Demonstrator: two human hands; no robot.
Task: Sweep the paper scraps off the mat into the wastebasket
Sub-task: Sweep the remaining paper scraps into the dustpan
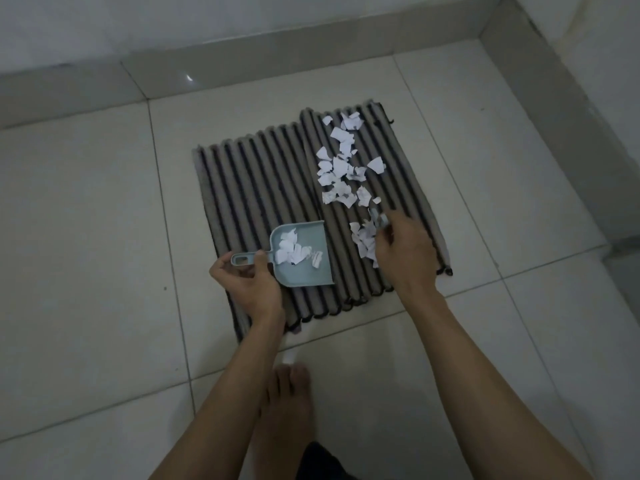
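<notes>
- At 6 o'clock, nearest the camera, a bare foot [289,393] stands on the pale tiled floor [86,220], just short of the mat's near edge.
- The left hand [247,284], at about 7 o'clock on the mat, grips the handle of a light blue dustpan [301,252], thumb and fingers curled round it.
- The dustpan lies flat on the striped mat [256,181], its open mouth facing 3 o'clock, with several white scraps already inside it.
- The right hand [405,251], at about 4 o'clock on the mat, has its fingers curled round a small grey-blue thing, perhaps a brush, too hidden to tell; it touches a little cluster of scraps.
- The paper scraps [341,164] lie mostly in a loose band on the right half of the mat, running from the hand toward 1 o'clock.
- Beyond the mat, at 12 o'clock, a grey skirting [242,60] meets the wall.
</notes>
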